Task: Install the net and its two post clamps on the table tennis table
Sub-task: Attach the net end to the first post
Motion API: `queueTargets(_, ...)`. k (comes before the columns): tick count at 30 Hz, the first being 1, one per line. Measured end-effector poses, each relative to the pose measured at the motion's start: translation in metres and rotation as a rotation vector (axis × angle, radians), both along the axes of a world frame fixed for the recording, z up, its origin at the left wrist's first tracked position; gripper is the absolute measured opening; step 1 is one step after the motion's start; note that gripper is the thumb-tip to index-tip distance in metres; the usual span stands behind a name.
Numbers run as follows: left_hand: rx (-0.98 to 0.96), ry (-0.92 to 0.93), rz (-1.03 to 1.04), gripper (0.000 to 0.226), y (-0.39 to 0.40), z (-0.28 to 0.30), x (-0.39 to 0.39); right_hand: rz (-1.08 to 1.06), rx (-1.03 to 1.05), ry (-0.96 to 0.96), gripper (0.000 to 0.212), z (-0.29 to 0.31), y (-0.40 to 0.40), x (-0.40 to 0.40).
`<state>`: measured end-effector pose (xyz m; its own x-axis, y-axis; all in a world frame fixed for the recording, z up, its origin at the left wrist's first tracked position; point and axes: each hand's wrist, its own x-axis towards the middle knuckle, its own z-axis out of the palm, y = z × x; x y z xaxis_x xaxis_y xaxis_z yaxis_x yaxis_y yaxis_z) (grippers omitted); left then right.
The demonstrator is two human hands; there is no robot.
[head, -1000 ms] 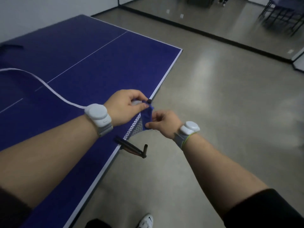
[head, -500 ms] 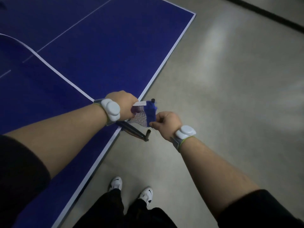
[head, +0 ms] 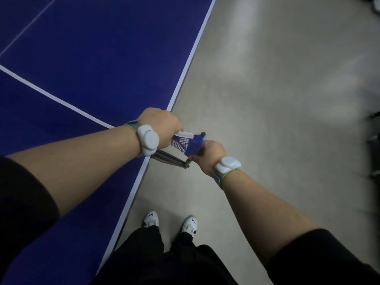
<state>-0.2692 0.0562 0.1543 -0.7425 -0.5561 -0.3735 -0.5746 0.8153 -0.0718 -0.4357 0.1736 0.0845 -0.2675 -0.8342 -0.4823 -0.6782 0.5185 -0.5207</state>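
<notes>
Blue tabletop [head: 98,58] beside grey floor [head: 277,89], net [head: 188,144] bunched at its right edge, stretched left-right, left hand [head: 162,128] and right hand [head: 207,155] both gripping it, dark post clamp [head: 170,159] jutting right below.

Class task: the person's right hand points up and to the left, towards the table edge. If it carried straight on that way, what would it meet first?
Probably the blue net end that the right hand already grips; beyond it, the left hand. Depth is hard to judge.
</notes>
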Motion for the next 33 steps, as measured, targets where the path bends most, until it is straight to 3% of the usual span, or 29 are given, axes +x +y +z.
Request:
queueTargets(4, 0.044, -0.005, -0.062, 0.009, -0.007, -0.01, 0.004, 0.003, -0.006, 0.006, 0.008, 0.001, -0.001, 0.005)
queueTargets(8, 0.059, -0.02, -0.092, 0.009, -0.012, -0.014, 0.006, -0.058, -0.043, 0.038, 0.038, -0.007, -0.002, 0.009)
queueTargets(11, 0.012, -0.037, -0.093, 0.006, -0.01, -0.018, 0.003, -0.045, 0.003, 0.013, 0.02, -0.012, 0.001, 0.005)
queueTargets(21, 0.066, -0.008, -0.082, 0.018, 0.002, -0.041, 0.003, 0.059, -0.082, 0.109, 0.022, -0.012, 0.006, -0.001)
queueTargets(29, 0.125, 0.016, -0.05, 0.029, 0.007, -0.06, 0.007, 0.08, -0.117, 0.039, 0.018, -0.016, 0.013, 0.006)
queueTargets(33, 0.119, 0.027, -0.034, 0.021, 0.005, -0.063, 0.01, 0.086, -0.152, 0.055, 0.011, -0.016, 0.016, 0.0)
